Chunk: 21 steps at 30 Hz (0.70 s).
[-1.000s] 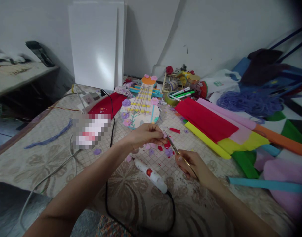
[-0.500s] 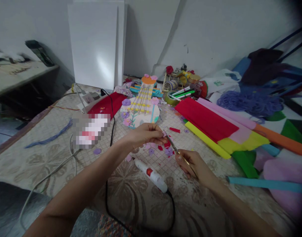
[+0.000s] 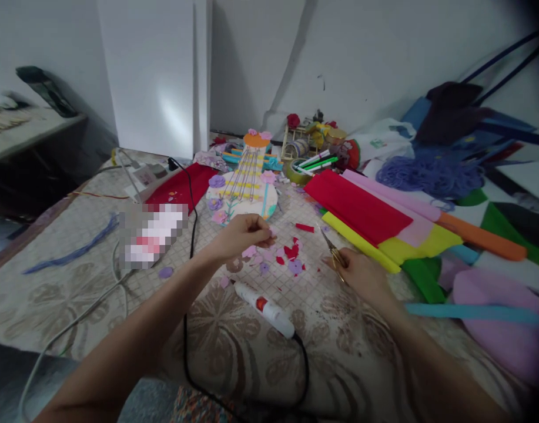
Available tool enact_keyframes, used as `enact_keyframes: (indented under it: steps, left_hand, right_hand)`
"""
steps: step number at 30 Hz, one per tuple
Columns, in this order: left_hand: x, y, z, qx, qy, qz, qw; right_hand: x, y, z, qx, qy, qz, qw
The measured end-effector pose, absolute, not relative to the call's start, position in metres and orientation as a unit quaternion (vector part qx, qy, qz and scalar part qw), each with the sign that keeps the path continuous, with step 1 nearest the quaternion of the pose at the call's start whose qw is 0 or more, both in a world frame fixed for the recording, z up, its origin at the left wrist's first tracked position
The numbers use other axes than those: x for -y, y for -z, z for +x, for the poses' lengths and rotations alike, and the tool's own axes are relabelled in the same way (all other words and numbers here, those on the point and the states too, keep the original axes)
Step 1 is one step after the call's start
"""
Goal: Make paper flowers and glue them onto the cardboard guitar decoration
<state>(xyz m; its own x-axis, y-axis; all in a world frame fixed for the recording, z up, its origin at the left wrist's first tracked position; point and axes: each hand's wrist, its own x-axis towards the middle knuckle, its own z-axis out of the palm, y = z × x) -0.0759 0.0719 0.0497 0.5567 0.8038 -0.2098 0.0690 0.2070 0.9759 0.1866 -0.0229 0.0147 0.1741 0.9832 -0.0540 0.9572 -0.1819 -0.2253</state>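
Observation:
My left hand (image 3: 247, 235) is pinched shut on a small pink piece (image 3: 271, 233), mostly hidden by the fingertips. In my right hand (image 3: 364, 275) are gold-handled scissors (image 3: 334, 251), their tip pointing away from me and apart from the left hand. Below the left hand lie red scraps (image 3: 291, 251), pink pieces and a purple flower cutout (image 3: 295, 267). Nearer me rests a white stick-shaped tool (image 3: 265, 309) with a dark tip and a black cord. Beyond the left hand lies a guitar-shaped craft (image 3: 251, 202) with flowers and strings.
Red sheet material (image 3: 357, 202) and a yellow strip (image 3: 357, 241) lie to the right, near purple yarn (image 3: 428, 179). Markers (image 3: 320, 161) lie at the back. A black cable (image 3: 192, 235) crosses the patterned tablecloth (image 3: 154, 317). White boards (image 3: 150, 76) lean against the wall.
The scissors have moved right, away from the piece in my left hand, and dropped lower over the table. My left hand still pinches. The whole view has shifted slightly.

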Motion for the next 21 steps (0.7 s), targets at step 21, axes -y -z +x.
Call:
enact_keyframes:
  steps: [21]
  left_hand:
    - [-0.076, -0.062, -0.083, -0.405, -0.266, 0.579, 0.656]
  right_hand:
    - [0.062, -0.003, 0.158, 0.674, -0.053, -0.727, 0.122]
